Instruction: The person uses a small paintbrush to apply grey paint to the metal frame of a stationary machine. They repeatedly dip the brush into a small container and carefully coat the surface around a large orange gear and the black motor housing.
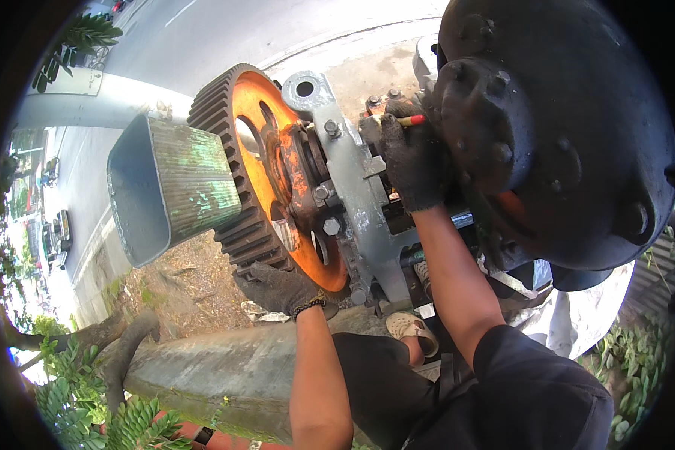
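A large toothed gear wheel, orange on its face with dark teeth, stands upright in front of me. My left hand, in a dark glove with a beaded bracelet at the wrist, has its fingers bent against the teeth at the wheel's lower rim. Beside the wheel runs a grey metal bracket with an eye at its top and several bolts. My gloved right hand is beyond this bracket, closed around a thin stick with a red and yellow end. The rest of the stick is hidden.
A big black rounded housing fills the right side, close to my right arm. Left of the wheel juts a worn green-grey metal trough. Below lies a mossy concrete ledge, with branches at the lower left. A road passes behind.
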Action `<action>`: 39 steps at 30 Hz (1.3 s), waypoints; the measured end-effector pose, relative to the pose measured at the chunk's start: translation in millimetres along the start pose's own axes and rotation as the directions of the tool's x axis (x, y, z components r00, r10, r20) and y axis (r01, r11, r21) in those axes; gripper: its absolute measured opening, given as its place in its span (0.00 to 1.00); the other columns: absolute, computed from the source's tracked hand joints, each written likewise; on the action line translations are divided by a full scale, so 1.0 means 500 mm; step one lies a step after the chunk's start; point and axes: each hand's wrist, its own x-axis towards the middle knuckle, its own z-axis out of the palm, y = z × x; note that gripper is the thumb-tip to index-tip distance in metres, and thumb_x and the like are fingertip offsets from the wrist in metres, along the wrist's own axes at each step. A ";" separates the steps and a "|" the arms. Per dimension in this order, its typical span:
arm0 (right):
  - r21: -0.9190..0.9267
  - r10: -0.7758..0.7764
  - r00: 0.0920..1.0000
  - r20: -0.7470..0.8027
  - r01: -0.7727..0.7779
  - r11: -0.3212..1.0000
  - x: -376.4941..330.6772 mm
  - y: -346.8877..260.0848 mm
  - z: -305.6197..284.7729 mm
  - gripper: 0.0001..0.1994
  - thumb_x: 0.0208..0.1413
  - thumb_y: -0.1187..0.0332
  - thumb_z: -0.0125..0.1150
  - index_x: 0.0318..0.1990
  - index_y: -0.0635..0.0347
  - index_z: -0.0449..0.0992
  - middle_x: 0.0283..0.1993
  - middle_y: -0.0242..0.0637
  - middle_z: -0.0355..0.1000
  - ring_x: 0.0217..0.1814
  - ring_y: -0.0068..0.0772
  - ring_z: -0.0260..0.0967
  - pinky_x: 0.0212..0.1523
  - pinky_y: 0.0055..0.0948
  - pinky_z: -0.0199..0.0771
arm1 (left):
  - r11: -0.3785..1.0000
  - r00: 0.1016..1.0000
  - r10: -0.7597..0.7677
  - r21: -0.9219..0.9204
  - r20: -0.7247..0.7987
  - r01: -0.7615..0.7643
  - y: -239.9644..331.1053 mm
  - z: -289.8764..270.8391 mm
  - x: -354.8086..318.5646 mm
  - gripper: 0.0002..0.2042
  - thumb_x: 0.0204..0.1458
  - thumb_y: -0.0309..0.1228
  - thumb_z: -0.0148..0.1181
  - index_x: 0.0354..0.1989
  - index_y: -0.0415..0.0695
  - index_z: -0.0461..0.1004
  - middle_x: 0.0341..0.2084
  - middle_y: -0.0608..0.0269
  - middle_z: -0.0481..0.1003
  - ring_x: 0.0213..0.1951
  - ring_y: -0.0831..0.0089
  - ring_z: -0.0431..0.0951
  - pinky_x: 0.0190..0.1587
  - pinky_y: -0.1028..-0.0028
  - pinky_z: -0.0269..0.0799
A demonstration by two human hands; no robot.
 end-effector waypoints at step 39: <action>0.094 0.158 0.987 0.019 -0.159 0.983 0.002 0.282 0.105 0.12 0.63 0.74 0.59 0.52 0.64 0.74 0.41 0.41 0.76 0.40 0.32 0.74 0.44 0.30 0.76 | 0.942 0.982 0.186 0.281 0.019 -0.184 -0.032 0.006 -0.004 0.34 0.71 0.53 0.41 0.69 0.30 0.60 0.66 0.36 0.63 0.66 0.45 0.65 0.69 0.53 0.61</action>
